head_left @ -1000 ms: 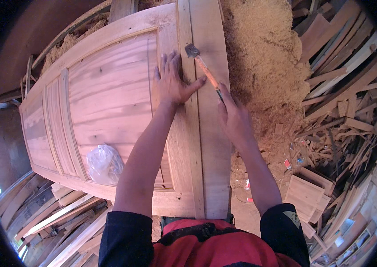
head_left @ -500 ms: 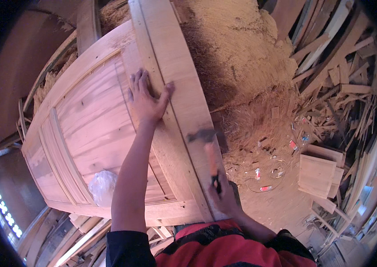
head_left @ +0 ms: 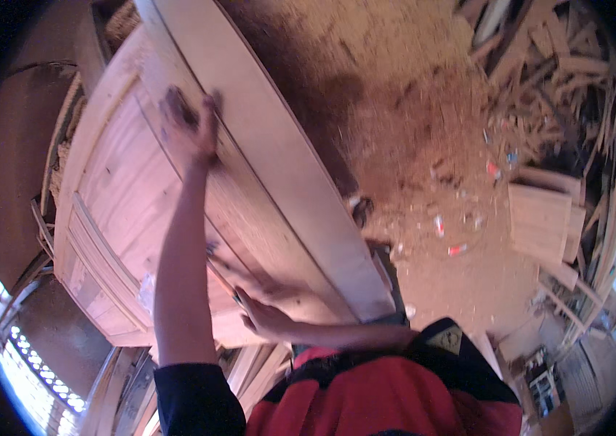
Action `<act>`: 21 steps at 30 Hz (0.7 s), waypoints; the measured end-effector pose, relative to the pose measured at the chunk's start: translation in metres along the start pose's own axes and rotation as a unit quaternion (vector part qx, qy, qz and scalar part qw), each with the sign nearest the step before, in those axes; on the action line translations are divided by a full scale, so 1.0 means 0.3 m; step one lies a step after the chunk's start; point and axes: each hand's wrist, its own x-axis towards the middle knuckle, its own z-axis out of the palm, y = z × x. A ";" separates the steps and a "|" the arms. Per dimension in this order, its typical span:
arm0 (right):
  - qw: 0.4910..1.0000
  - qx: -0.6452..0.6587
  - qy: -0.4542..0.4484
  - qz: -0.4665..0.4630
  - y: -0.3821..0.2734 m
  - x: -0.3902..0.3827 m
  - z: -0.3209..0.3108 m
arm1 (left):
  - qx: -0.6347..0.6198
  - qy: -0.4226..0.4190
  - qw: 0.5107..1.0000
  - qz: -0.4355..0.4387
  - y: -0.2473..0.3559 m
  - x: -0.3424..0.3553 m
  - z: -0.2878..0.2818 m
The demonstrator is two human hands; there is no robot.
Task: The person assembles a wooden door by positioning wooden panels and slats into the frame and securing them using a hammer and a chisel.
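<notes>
A wide panelled wooden door [head_left: 125, 182] lies in front of me, and a long pale board [head_left: 279, 156] runs along its right side. My left hand [head_left: 195, 134] is on the door's frame beside the board's seam, with its fingers spread and nothing held. Low over the near part of the door, my right hand [head_left: 266, 318] grips a hammer [head_left: 225, 282] by the handle. The hammer's head is small and blurred, pointing toward the door's panels. Partly hidden by my left forearm, a clear plastic bag [head_left: 147, 291] rests on the door.
Sawdust [head_left: 402, 43] covers the ground beyond the board. Wood offcuts [head_left: 555, 80] are heaped at the far right, with flat wooden panels [head_left: 540, 218] stacked nearer. Small red-and-white litter [head_left: 439, 226] dots the floor. More timber [head_left: 250, 367] lies below the door's near edge.
My right hand has brought the hammer left, from over the board to over the door's panels. My left hand stays on the frame. The view has shifted, and the door sits further left.
</notes>
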 end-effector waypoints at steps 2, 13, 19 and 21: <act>0.997 -0.063 0.042 -0.020 0.011 -0.002 0.020 | -0.085 -0.014 0.996 0.005 0.050 0.015 0.043; 0.956 0.140 -0.224 -0.127 0.336 -0.518 0.092 | -0.047 -0.096 0.992 -0.062 -0.046 0.046 0.069; 0.972 0.224 -0.020 0.071 0.616 -0.708 0.507 | 0.035 0.027 0.995 0.092 -0.010 0.046 0.035; 0.970 0.222 0.070 0.065 0.673 -0.721 0.614 | -0.108 -0.009 0.994 -0.002 0.024 -0.026 0.007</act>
